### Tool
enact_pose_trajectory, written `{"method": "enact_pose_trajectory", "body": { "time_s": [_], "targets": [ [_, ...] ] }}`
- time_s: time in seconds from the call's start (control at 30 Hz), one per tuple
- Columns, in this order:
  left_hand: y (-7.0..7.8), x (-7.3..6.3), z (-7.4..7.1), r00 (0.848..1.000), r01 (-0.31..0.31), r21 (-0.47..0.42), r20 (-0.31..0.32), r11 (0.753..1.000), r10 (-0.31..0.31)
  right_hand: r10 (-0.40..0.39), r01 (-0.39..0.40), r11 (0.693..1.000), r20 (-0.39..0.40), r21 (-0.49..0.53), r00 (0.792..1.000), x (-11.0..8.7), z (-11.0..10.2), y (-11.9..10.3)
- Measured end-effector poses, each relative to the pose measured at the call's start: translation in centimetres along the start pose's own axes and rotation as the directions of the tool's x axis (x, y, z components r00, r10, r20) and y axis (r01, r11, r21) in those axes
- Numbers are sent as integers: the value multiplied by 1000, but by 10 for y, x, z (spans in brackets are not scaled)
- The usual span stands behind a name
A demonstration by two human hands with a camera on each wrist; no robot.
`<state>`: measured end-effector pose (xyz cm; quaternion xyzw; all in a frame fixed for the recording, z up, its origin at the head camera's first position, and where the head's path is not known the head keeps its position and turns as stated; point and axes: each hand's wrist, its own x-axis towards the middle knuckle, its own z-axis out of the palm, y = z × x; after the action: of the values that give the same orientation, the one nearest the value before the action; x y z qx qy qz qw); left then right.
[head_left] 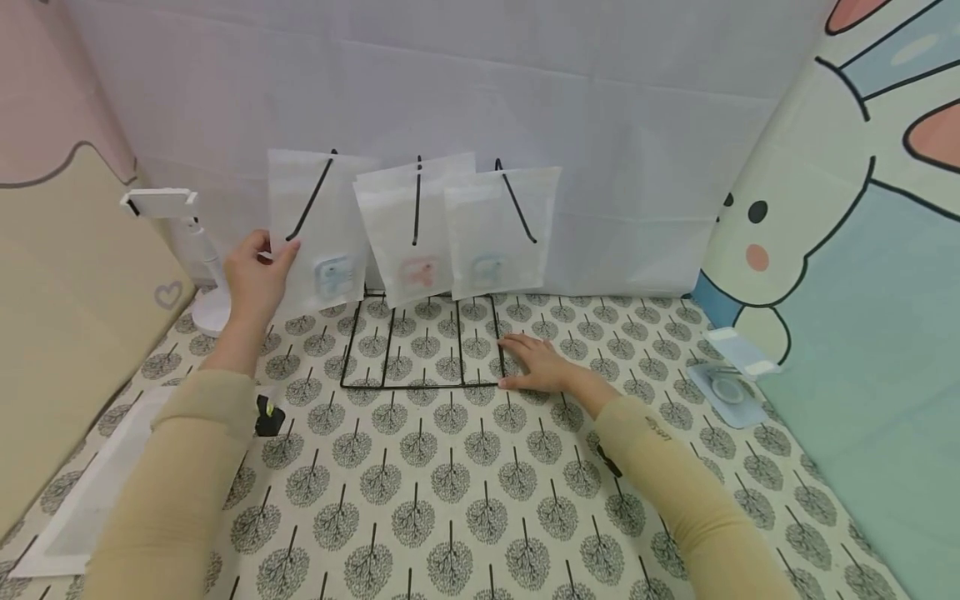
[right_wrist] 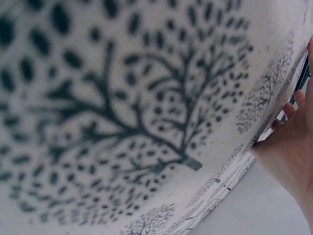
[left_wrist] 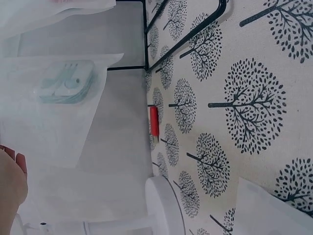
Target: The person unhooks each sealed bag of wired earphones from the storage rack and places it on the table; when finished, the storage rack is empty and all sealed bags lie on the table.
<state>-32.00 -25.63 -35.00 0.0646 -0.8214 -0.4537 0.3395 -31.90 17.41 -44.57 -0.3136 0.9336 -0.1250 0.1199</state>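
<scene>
My left hand (head_left: 258, 271) pinches the left edge of a frosted white bag (head_left: 315, 208), which hangs on the leftmost hook of a black wire rack (head_left: 405, 387). Through that bag a light-blue packed item (head_left: 333, 275) shows near its bottom; the left wrist view gives it closer as a pale blue case-like shape (left_wrist: 67, 82). Two more frosted bags hang beside it, the middle bag (head_left: 405, 242) with a pink item inside and the right bag (head_left: 498, 242) with a blue one. My right hand (head_left: 538, 364) rests with fingers spread at the right side of the rack's base.
A white phone stand (head_left: 212, 312) stands at the back left, and another stand (head_left: 727, 396) at the right. Flat frosted bags (head_left: 82, 508) lie at the left, near a small black object (head_left: 268, 417). A red object (left_wrist: 154, 121) lies behind the hanging bags.
</scene>
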Motion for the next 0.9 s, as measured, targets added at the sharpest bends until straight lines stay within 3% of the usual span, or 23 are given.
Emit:
{"method": "enact_pose_trajectory", "body": {
  "time_s": [0.2, 0.47, 0.67, 0.9],
  "targets": [
    [5, 1, -11, 999, -33, 19, -2, 999, 33, 0, 0, 1000, -7, 18, 1000, -1, -2, 0],
    [15, -4, -23, 998, -37, 75, 60, 996, 33, -10, 10, 1000, -11, -6, 1000, -2, -2, 4],
    [23, -9, -33, 994, -72, 109, 88, 991, 63, -18, 19, 999, -24, 34, 1000, -2, -3, 7],
    [32, -13, -41, 994, -100, 114, 65, 988, 93, 11, -11, 995, -2, 96, 1000, -1, -5, 9]
  ]
}}
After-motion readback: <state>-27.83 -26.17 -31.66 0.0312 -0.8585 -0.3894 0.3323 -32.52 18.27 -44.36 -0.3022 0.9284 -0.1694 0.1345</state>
